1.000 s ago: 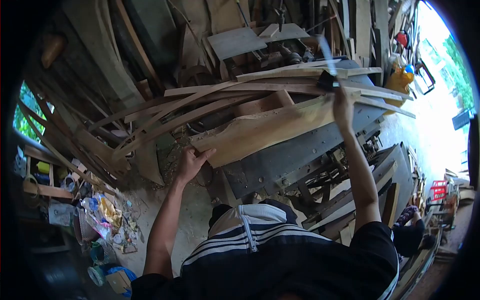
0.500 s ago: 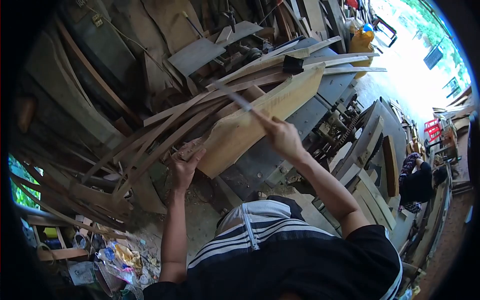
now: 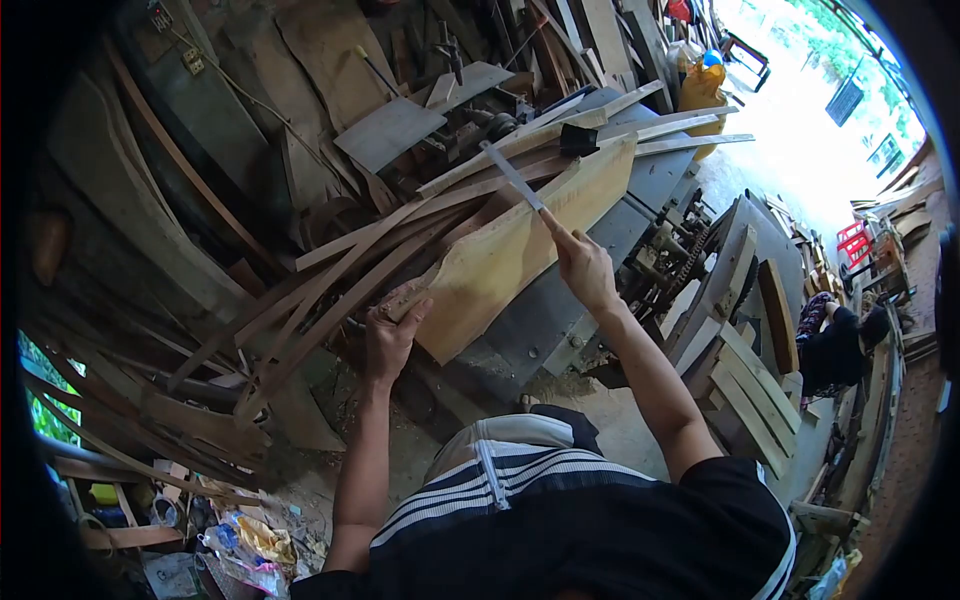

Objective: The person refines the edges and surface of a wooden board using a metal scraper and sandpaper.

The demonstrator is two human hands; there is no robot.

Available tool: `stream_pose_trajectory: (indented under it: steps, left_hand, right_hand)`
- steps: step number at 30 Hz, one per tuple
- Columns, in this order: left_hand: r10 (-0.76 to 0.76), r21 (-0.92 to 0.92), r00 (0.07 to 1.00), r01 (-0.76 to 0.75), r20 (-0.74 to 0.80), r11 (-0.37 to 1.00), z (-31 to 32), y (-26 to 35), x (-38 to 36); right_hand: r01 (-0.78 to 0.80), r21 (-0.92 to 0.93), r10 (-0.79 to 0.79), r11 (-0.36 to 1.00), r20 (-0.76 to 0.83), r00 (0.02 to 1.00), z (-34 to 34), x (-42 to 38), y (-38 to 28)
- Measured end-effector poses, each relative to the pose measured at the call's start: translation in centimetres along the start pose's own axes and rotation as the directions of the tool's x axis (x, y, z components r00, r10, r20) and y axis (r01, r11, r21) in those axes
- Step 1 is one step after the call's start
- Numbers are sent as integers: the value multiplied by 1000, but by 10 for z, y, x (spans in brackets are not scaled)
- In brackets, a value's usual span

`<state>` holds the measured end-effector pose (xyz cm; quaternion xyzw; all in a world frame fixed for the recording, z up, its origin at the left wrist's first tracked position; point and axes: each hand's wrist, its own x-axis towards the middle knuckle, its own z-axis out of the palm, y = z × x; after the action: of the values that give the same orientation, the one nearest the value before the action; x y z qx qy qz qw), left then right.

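Note:
A thick, pale wooden slab with a wavy upper edge lies slantwise in front of me, across a dark metal machine table. My left hand is closed round its near left corner, thumb on the face. In my right hand is a long-bladed knife with a wooden handle, fingers wrapped round that handle. Its straight grey blade points up and left, overlapping the slab's upper edge and the strips behind. Several long, thin wooden strips lie behind the slab.
A small black block rests by the slab's far end. Machine gears and a chain show at right, near stacked boards. Another person crouches far right. Plastic litter lies lower left; a yellow sack stands behind.
The knife blade, blurred and pointing further left before, now shows sharply and more upright. My right hand has shifted slightly right. My left hand stays on the slab's corner.

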<state>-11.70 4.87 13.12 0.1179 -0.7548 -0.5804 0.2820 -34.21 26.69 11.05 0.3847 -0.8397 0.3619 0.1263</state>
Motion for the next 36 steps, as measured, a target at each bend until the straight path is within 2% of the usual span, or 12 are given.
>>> stream_pose_trajectory:
  steps: [3, 5, 7, 11, 14, 17, 23, 27, 29, 32, 35, 36]
  left_hand:
    - [13, -6, 1000, -12, 3, 1000, -1, -5, -3]
    - [25, 11, 1000, -25, 4, 1000, 0, -8, -1]
    - [29, -7, 1000, -29, 2, 1000, -2, -9, -2]
    - [3, -19, 1000, -3, 18, 1000, -4, -3, -2]
    - [27, -21, 1000, -27, 8, 999, 1, -4, -1]
    - [32, 16, 999, -32, 7, 999, -2, -1, 2]
    - [-37, -51, 999, 37, -2, 998, -3, -11, 1]
    - [-4, -12, 1000, 4, -15, 1000, 0, -10, 1]
    - [-29, 6, 1000, 29, 0, 1000, -4, -9, 0]
    - [-46, -50, 999, 46, 5, 998, -3, -12, 0]
    - [-42, -76, 999, 42, -2, 996, -3, -15, 2]
    - [-17, -55, 1000, 16, -9, 998, -2, -15, 1]
  right_hand:
    - [-46, 32, 48, 998, -47, 998, 5, -8, -31]
    - [113, 67, -122, 991, 154, 980, 4, -22, -64]
    - [142, 24, -144, 990, 84, 986, 5, -16, -38]
    - [-127, -124, 125, 984, -21, 992, -16, 4, 29]
    - [109, -202, -87, 973, 114, 990, 3, -14, 7]
    - [185, 8, -181, 983, 233, 955, -13, -22, -50]
    - [-58, -82, 51, 995, -83, 995, 7, 6, 26]
    - [160, 39, -165, 986, 165, 972, -1, -19, -51]
    - [265, 8, -265, 964, 9, 964, 10, -17, -25]
    - [-101, -198, 95, 975, -41, 995, 3, 7, 50]
    - [-78, -151, 61, 985, -115, 991, 2, 9, 42]
    - [-3, -271, 7, 962, 14, 1000, 6, 1, 34]
